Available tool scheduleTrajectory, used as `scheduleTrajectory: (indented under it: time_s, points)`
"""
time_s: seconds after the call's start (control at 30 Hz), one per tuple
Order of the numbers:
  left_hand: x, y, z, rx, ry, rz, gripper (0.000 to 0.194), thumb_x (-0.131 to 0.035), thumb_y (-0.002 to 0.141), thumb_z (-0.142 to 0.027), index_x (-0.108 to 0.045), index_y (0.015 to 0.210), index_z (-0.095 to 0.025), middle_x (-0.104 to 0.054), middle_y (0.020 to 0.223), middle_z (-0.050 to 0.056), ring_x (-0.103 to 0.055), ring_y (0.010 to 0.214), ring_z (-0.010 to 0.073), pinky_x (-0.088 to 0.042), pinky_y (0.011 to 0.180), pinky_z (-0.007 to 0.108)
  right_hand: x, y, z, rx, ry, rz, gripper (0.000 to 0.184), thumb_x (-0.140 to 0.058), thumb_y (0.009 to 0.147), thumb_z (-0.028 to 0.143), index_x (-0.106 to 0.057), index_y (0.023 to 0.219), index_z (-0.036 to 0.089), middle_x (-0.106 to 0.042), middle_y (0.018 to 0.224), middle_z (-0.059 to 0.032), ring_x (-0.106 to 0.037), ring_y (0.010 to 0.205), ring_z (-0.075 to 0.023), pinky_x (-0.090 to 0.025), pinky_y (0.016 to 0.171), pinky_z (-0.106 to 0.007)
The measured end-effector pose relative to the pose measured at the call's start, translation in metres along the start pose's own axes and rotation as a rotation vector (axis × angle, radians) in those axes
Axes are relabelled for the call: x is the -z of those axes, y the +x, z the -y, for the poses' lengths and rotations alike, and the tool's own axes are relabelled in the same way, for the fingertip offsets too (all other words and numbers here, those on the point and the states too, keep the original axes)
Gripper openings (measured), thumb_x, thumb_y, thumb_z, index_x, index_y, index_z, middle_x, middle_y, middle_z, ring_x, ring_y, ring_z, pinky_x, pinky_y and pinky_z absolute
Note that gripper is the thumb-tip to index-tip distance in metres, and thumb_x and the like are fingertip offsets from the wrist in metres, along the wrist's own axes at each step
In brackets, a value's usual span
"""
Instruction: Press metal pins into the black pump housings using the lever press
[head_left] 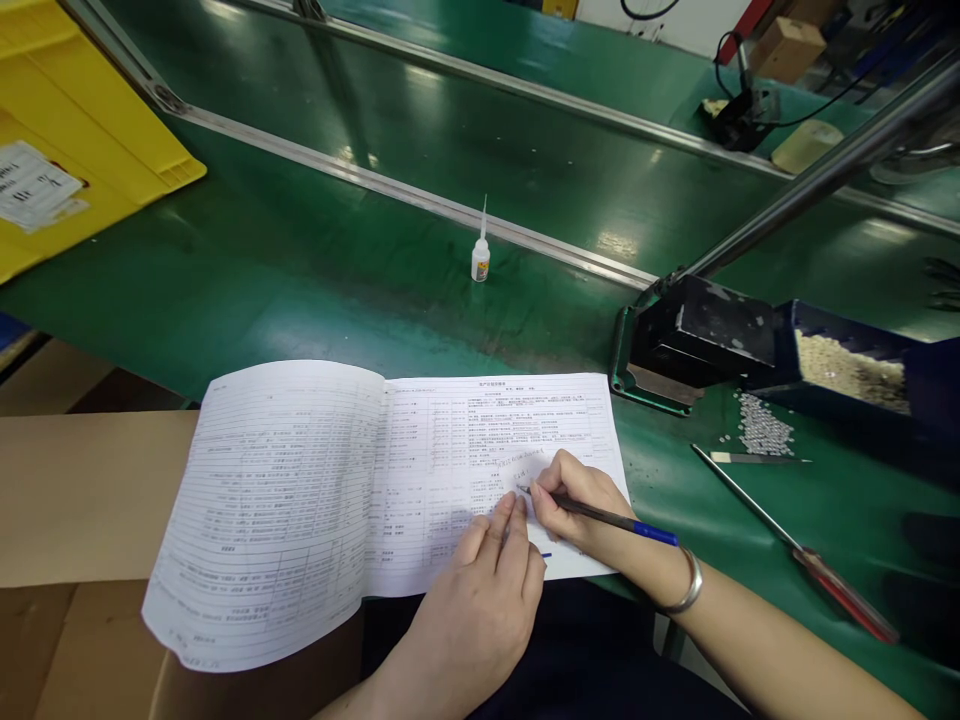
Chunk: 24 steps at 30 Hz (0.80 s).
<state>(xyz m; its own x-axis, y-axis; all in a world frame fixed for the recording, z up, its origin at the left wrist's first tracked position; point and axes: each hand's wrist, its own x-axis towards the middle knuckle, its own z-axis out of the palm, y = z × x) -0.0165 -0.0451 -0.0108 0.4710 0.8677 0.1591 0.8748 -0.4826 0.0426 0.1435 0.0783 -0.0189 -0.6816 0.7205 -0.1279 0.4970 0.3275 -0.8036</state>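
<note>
An open booklet of printed forms lies at the near edge of the green bench, its left pages curling over the edge. My right hand grips a dark pen with a blue end, its tip touching the right page beside some handwriting. Flat on the same page rests my left hand, fingers stretched out and holding nothing, fingertips close to the pen tip. A small blue mark or object shows on the paper between the hands; I cannot make out what it is.
A small white dropper bottle stands beyond the booklet. To the right are a dark bin of pale pieces, a pile of small metal parts, tweezers and a screwdriver. A yellow crate is at far left.
</note>
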Motion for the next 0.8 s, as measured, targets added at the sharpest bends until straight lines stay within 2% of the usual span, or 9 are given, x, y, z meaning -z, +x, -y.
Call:
scheduleTrajectory:
  time_s: [0.53, 0.7, 0.8]
  points:
    - [0.001, -0.001, -0.001, -0.006, 0.0, 0.01, 0.022, -0.052, 0.095, -0.018, -0.06, 0.113, -0.007, -0.061, 0.135, 0.025, -0.054, 0.133, 0.0349, -0.039, 0.108, 0.045, 0.001, -0.001, 0.004, -0.059, 0.05, 0.014, 0.019, -0.052, 0.093, 0.028, -0.041, 0.078, 0.024, -0.053, 0.053, 0.0073, -0.05, 0.044, -0.0093, -0.036, 0.046, -0.02]
    - [0.001, -0.004, 0.005, -0.003, -0.02, 0.004, 0.018, -0.053, 0.097, -0.018, -0.061, 0.11, -0.009, -0.063, 0.134, 0.021, -0.055, 0.132, 0.0327, -0.042, 0.106, 0.043, 0.002, -0.004, 0.001, -0.03, 0.071, -0.118, 0.019, -0.053, 0.092, 0.025, -0.04, 0.077, 0.024, -0.056, 0.056, 0.0059, -0.052, 0.048, -0.0101, -0.041, 0.05, -0.021]
    - [0.002, -0.006, 0.011, -0.017, -0.025, 0.015, 0.016, -0.053, 0.096, -0.017, -0.061, 0.109, -0.009, -0.062, 0.135, 0.021, -0.054, 0.134, 0.0333, -0.042, 0.105, 0.044, 0.001, -0.003, 0.0, 0.002, 0.04, -0.091, 0.019, -0.053, 0.091, 0.024, -0.041, 0.077, 0.024, -0.053, 0.058, 0.0061, -0.05, 0.049, -0.0095, -0.038, 0.05, -0.021]
